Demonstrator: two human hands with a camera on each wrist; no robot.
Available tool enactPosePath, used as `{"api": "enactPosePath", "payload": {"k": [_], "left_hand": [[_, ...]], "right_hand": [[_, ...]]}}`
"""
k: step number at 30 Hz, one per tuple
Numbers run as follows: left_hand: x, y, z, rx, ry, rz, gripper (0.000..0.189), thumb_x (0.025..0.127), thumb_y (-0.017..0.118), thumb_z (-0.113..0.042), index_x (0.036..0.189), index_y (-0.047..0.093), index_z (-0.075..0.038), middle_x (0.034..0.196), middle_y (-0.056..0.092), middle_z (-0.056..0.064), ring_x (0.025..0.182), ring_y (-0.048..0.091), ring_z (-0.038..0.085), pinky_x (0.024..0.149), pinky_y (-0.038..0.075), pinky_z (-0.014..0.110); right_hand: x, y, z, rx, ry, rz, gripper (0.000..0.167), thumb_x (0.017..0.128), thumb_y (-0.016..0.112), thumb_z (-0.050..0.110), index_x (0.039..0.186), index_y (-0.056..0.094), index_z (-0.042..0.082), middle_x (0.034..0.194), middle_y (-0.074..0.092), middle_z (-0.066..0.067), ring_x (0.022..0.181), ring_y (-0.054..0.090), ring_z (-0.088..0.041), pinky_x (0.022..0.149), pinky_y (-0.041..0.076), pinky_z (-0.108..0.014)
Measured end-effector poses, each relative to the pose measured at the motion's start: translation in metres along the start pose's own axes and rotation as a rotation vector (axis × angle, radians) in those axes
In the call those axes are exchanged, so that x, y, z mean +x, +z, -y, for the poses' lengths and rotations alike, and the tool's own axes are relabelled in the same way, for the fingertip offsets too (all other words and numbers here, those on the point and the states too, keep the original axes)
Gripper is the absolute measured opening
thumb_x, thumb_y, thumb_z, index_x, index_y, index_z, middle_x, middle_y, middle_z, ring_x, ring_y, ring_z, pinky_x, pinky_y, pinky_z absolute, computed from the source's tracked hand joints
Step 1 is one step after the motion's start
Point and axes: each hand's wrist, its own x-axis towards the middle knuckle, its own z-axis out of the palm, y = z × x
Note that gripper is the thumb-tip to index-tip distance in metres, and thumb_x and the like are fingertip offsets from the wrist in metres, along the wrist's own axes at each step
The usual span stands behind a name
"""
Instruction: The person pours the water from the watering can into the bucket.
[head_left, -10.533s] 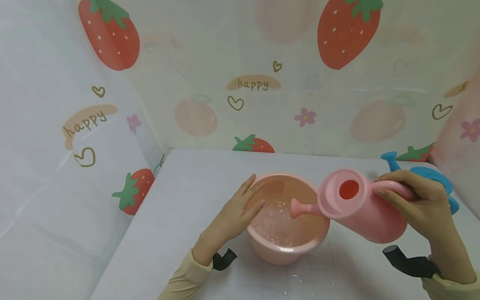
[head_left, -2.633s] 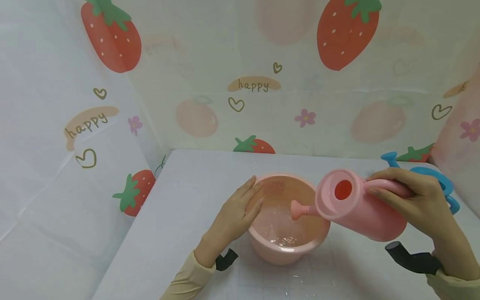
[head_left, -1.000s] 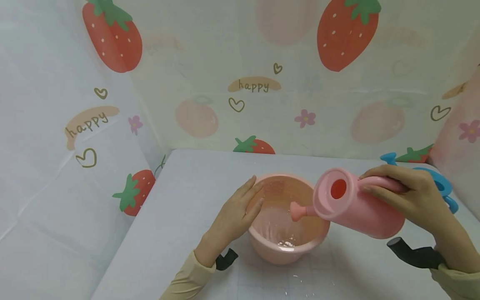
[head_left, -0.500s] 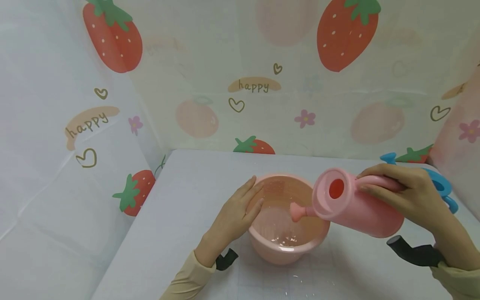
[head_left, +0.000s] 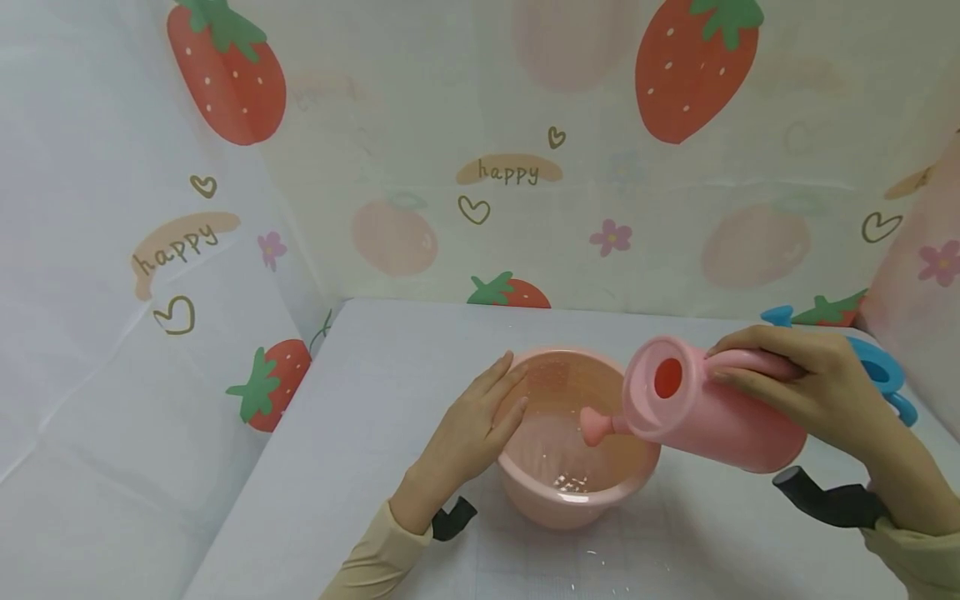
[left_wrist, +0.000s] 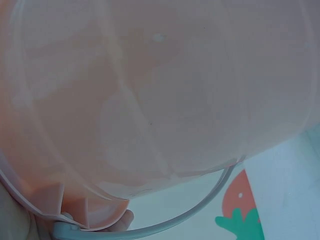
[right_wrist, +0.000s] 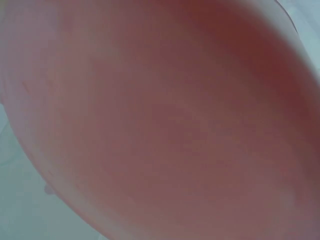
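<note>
A pink watering can [head_left: 720,417] hangs tilted in the air, its rose [head_left: 595,426] over the inside of a peach-pink bucket [head_left: 573,499]. Curled round the can's handle, my right hand [head_left: 828,387] holds it from the right. Water with bright glints lies in the bucket; a falling stream cannot be made out. My left hand [head_left: 467,421] rests on the bucket's left rim with fingers fairly straight, some lying inside the rim. In the left wrist view the bucket's wall [left_wrist: 170,90] and grey bail handle [left_wrist: 185,215] show. The can's blurred pink body [right_wrist: 160,130] fills the right wrist view.
A blue watering can [head_left: 877,367] stands behind my right hand, partly hidden by it. Small droplets [head_left: 592,552] dot the white tabletop [head_left: 360,375] in front of the bucket. Strawberry-print sheets [head_left: 420,167] rise at the back and sides.
The watering can and my right hand have drifted slightly left, with the can's rear end a little higher. The water's surface looks less bubbly than in the oldest frame. My left hand stays on the rim.
</note>
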Motion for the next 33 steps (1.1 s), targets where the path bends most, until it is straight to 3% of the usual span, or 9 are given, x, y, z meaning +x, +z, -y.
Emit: {"api": "enactPosePath", "payload": {"k": [16,33], "left_hand": [[0.0,0.0,0.0,0.003,0.014,-0.002,0.048,0.097,0.04,-0.041,0.139,0.045,-0.018,0.147,0.035,0.006,0.134,0.035,0.019,0.105,0.036,0.04],[-0.001,-0.002,-0.002,-0.003,0.001,0.01,0.048,0.097,0.041,-0.041,0.139,0.045,-0.018,0.148,0.034,0.006,0.135,0.034,0.02,0.105,0.036,0.041]], "right_hand": [[-0.001,-0.001,-0.007,-0.082,0.044,-0.001,0.033,0.064,0.08,-0.003,0.093,0.07,0.008,0.084,0.066,0.007,0.08,0.058,0.003,0.076,0.044,-0.005],[0.002,-0.002,-0.012,-0.06,0.046,0.015,0.039,0.06,0.079,-0.009,0.094,0.07,0.007,0.085,0.066,0.006,0.079,0.059,0.001,0.075,0.046,-0.007]]}}
